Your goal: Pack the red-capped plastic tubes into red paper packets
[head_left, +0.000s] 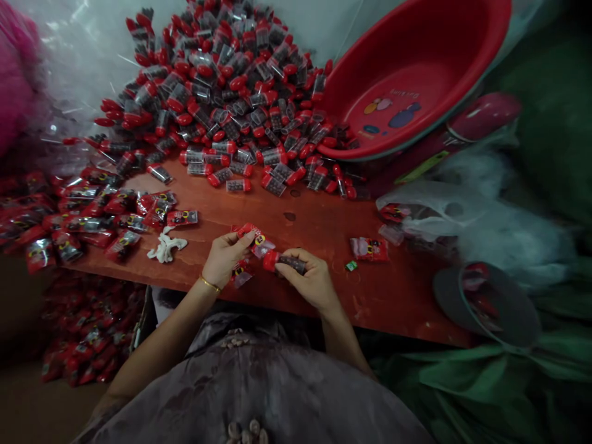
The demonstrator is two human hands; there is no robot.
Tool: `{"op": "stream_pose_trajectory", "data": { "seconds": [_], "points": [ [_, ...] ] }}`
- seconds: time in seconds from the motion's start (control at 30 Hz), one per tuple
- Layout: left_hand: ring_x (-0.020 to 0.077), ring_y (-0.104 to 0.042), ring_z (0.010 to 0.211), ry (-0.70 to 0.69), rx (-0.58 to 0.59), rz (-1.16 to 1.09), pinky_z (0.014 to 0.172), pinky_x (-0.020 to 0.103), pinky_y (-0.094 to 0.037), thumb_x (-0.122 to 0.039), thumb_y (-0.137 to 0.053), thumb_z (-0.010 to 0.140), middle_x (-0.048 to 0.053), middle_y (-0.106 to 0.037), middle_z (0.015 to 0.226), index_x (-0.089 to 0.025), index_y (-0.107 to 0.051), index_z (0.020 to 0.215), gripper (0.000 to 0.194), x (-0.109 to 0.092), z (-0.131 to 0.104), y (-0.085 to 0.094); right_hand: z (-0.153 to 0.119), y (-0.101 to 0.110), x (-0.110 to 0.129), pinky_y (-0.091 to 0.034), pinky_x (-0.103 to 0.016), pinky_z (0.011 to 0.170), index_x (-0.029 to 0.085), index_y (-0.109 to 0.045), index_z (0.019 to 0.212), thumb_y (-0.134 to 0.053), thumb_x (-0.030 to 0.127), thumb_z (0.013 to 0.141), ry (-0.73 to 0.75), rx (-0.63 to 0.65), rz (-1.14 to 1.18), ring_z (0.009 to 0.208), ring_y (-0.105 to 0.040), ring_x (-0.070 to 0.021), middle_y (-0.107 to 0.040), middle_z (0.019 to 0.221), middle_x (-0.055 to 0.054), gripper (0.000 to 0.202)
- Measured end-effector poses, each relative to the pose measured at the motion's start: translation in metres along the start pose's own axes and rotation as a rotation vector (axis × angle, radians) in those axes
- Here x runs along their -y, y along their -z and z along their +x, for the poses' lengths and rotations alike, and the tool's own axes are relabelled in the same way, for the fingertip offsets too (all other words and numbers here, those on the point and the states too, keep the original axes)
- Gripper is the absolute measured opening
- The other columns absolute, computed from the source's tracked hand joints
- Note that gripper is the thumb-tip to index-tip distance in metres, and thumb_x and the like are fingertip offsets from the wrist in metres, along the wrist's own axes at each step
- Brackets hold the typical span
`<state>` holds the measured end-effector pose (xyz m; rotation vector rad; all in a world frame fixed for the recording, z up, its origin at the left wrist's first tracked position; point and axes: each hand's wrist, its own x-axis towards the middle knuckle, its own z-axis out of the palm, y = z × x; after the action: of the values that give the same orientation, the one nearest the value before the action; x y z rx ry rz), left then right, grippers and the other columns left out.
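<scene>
My left hand (226, 256) pinches a small red printed plastic packet (259, 240) between thumb and fingers. Beside it, my right hand (308, 277) grips a clear tube (292, 265) of dark pellets with a red cap. The tube's capped end points left, touching or very close to the packet's lower end; I cannot tell if it is inside. Under my left hand lies another red packet (241, 271) on the table. A large heap of similar red-capped tubes (231, 117) rises at the back of the wooden table (222, 213).
A red plastic basin (416, 80) leans at the back right. Filled red packets (92, 213) pile up on the left, with more below the table edge (92, 339). A crumpled white cloth or tissue (167, 246), a packet stack (370, 249) and a grey cap (504, 302) lie around.
</scene>
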<state>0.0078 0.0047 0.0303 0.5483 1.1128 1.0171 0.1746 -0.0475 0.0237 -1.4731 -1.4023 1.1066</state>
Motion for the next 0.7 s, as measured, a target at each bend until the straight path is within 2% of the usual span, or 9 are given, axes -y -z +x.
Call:
{"op": "stream_pose_trajectory", "data": {
  "seconds": [0.17,0.3,0.4,0.57,0.7],
  "points": [
    [0.0093,-0.058,0.053,-0.013,0.024,-0.008,0.055,0.023,-0.048,-0.040,-0.084,0.043,0.001,-0.067,0.064,-0.012,-0.070,0.070,0.041,0.001,-0.002,0.000,0.001,-0.002,0.001,-0.037,-0.021,0.051,0.017,-0.061,0.074,-0.063,0.033,0.072,0.003,0.021,-0.006,0.054,-0.048,-0.0094,-0.056,0.061,0.002,0.016],
    [0.0110,-0.060,0.060,-0.028,0.089,0.054,0.061,0.024,-0.049,-0.039,-0.082,0.049,0.003,-0.069,0.070,-0.011,-0.071,0.075,0.040,0.001,-0.003,0.000,0.002,-0.005,-0.001,-0.038,-0.021,0.050,0.018,-0.059,0.074,-0.063,0.035,0.072,-0.021,0.003,0.012,0.053,-0.049,-0.0099,-0.056,0.060,0.002,0.018],
    [0.0109,-0.060,0.061,-0.059,0.089,0.049,0.062,0.024,-0.049,-0.039,-0.082,0.051,0.002,-0.070,0.071,-0.012,-0.071,0.075,0.038,0.003,-0.005,-0.002,0.003,-0.007,-0.003,-0.040,-0.022,0.049,0.018,-0.059,0.075,-0.063,0.038,0.072,-0.035,0.004,0.041,0.053,-0.051,-0.0108,-0.058,0.061,0.001,0.021],
    [0.0111,-0.060,0.060,-0.021,0.083,0.033,0.063,0.024,-0.048,-0.035,-0.085,0.044,0.002,-0.069,0.068,-0.012,-0.070,0.072,0.038,0.010,-0.008,-0.006,0.004,-0.014,-0.007,-0.039,-0.021,0.046,0.019,-0.058,0.081,-0.061,0.042,0.075,-0.024,-0.045,0.094,0.050,-0.047,-0.0091,-0.057,0.062,0.002,0.024],
    [0.0115,-0.061,0.064,-0.037,0.085,-0.025,0.067,0.024,-0.048,-0.035,-0.083,0.048,0.003,-0.071,0.073,-0.013,-0.071,0.076,0.037,0.021,-0.008,-0.009,0.007,-0.027,-0.007,-0.037,-0.020,0.043,0.020,-0.055,0.085,-0.057,0.042,0.078,0.008,-0.124,0.141,0.044,-0.043,-0.0071,-0.052,0.058,0.004,0.023]
  ]
}}
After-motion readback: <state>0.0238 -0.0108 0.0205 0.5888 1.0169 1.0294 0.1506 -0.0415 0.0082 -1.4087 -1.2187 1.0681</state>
